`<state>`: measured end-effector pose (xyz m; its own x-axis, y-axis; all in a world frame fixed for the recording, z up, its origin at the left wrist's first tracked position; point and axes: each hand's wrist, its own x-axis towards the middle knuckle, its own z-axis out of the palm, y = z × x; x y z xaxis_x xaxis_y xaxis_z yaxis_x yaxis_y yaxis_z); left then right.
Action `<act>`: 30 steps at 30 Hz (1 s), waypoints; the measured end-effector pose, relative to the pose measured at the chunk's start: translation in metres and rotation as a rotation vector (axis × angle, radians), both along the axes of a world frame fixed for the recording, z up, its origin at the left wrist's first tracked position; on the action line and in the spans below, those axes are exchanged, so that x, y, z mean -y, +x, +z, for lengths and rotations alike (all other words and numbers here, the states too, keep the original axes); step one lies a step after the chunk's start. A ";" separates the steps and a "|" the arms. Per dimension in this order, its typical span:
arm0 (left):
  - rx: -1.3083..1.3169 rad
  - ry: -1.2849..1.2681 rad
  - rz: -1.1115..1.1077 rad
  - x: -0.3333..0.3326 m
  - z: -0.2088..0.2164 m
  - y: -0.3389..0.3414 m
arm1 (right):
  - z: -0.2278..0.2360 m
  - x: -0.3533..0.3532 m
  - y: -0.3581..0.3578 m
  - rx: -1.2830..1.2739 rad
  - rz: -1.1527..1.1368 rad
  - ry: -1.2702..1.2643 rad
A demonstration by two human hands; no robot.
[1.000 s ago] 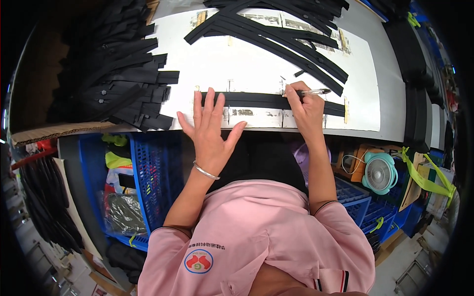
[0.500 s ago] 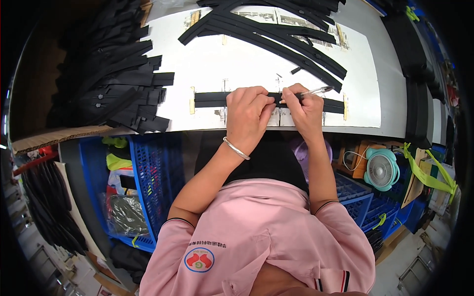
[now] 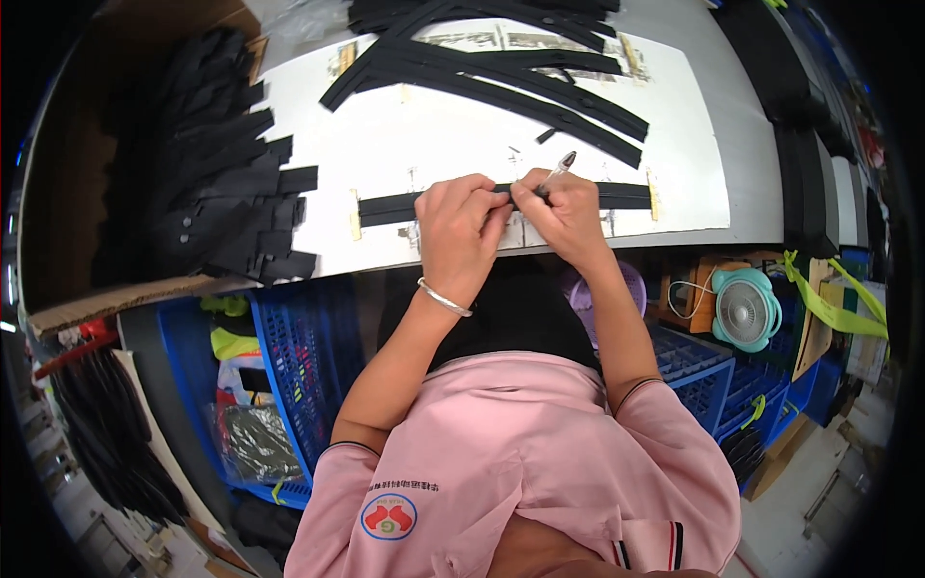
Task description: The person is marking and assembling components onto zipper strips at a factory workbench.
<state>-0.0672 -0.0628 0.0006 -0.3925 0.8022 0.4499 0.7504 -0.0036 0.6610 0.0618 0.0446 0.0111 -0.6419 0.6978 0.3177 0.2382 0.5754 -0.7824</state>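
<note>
A long black fabric strip lies flat across a white board near the table's front edge. My left hand, with a bracelet on its wrist, presses curled fingers on the middle of the strip. Right beside it, my right hand grips a silver pen with its tip down at the strip. The two hands touch and hide the strip's middle.
Several more long black strips fan across the board's far side. A heap of black cut pieces fills the left of the table. Blue crates stand under the table, and a small teal fan sits at the right.
My left hand went from lying flat and spread on the strip's left part to curled right against my right hand. The view shifted slightly; the pen stays in my right hand.
</note>
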 end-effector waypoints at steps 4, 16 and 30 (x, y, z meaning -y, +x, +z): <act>0.002 -0.016 -0.009 0.001 0.001 0.001 | 0.010 0.000 0.020 -0.197 -0.063 -0.271; -0.016 -0.007 -0.080 -0.025 0.012 0.029 | -0.009 -0.043 0.080 -0.215 -0.371 -0.212; -0.022 0.038 -0.228 -0.065 0.000 0.067 | -0.007 -0.042 0.079 -0.160 -0.351 -0.046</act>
